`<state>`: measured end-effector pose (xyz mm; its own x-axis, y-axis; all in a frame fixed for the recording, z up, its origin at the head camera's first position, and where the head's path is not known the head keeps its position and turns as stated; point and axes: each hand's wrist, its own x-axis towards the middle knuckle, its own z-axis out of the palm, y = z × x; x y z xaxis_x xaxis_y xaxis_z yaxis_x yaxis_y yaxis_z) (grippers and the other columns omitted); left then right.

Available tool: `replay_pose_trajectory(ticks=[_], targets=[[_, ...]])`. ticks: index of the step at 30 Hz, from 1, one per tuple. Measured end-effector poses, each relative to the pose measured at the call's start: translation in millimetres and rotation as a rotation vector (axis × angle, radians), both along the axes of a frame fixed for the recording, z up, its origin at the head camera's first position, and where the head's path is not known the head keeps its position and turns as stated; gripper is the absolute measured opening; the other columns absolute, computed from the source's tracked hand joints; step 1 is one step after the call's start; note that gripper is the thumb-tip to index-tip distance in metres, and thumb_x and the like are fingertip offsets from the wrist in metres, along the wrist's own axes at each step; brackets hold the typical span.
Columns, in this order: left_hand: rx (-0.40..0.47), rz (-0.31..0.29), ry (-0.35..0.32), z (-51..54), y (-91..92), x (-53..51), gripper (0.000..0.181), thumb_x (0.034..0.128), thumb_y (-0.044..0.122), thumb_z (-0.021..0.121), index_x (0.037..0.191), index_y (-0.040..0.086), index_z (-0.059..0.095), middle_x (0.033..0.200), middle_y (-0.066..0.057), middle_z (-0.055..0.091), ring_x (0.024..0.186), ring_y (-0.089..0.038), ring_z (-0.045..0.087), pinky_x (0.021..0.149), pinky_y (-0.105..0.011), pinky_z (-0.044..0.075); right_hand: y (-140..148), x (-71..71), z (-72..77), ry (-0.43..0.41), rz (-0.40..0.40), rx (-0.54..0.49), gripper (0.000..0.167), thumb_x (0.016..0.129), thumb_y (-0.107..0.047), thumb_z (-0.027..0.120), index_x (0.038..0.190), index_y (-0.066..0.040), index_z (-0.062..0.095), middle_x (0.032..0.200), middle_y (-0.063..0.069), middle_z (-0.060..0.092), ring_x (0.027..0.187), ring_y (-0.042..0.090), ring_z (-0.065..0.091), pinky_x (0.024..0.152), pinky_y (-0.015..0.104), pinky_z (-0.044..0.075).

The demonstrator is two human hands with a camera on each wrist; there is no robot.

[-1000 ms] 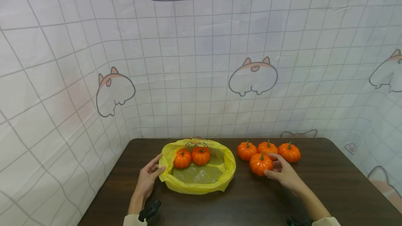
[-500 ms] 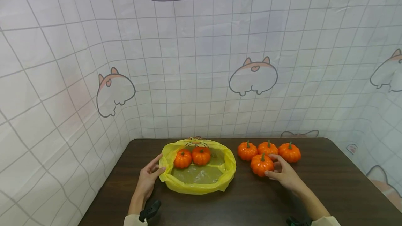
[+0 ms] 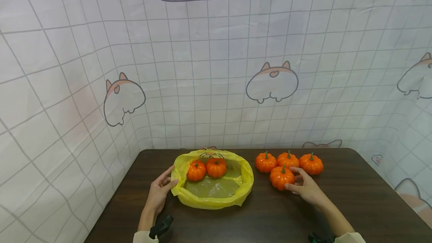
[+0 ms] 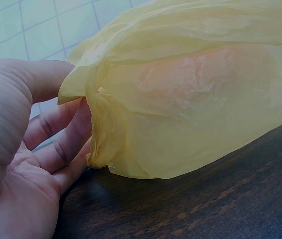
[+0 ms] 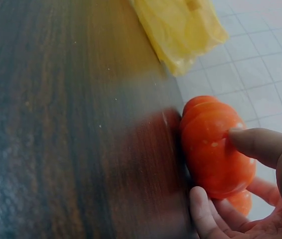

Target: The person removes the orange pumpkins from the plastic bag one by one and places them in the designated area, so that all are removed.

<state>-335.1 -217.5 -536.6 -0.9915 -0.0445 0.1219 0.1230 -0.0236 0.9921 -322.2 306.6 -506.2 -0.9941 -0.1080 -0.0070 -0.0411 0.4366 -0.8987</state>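
A yellow plastic bag [image 3: 212, 202] stands with its mouth spread wide on the dark table. Two small orange pumpkins [image 3: 216, 167] lie inside it, towards the back left. My left hand [image 3: 158, 192] holds the bag's left rim; in the left wrist view the thumb is on one side of the film [image 4: 181, 109] and the fingers on the other. To the right of the bag, my right hand [image 3: 308, 188] grips an orange pumpkin [image 3: 281, 179] from its right side, thumb and fingers around it. In the right wrist view, this pumpkin [image 5: 213, 149] sits at the table surface.
Three more pumpkins with green stems, including a right-hand one [image 3: 311, 164], stand in a row just behind the gripped one. A wall sheet [image 3: 209, 123] with a grid and dog drawings rises behind the brown wooden table [image 3: 256, 220].
The gripped pumpkin and my right hand have shifted very slightly to the right and nearer. My left hand, the bag and the other pumpkins look the same.
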Motion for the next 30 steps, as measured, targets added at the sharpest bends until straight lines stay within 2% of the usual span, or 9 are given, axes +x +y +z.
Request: replay_pose_trajectory(ticks=[14, 30], targets=[[0.003, -0.004, -0.006, 0.0, -0.6, 0.2, 0.060, 0.0952, 0.012, 0.073, 0.151, 0.016, 0.052, 0.094, 0.005, 0.071, 0.090, -0.009, 0.067, 0.085, -0.023, 0.056, -1.3, 1.4, 2.4, -0.033, 0.002, 0.005, 0.077, 0.098, -0.026, 0.071, 0.156, 0.000, 0.027, 0.142, 0.038, 0.035, 0.128, 0.047, 0.048, 0.088, 0.039, 0.059], [0.007, 0.001, -0.016, -0.8, -0.9, -1.4, 0.059, 0.0952, 0.011, 0.072, 0.151, 0.017, 0.053, 0.094, 0.004, 0.071, 0.089, -0.009, 0.067, 0.085, -0.023, 0.056, -2.6, 1.8, 3.1, -0.047, -0.011, 0.015, 0.077, 0.098, -0.028, 0.071, 0.156, -0.001, 0.028, 0.141, 0.036, 0.038, 0.125, 0.042, 0.052, 0.088, 0.038, 0.059]])
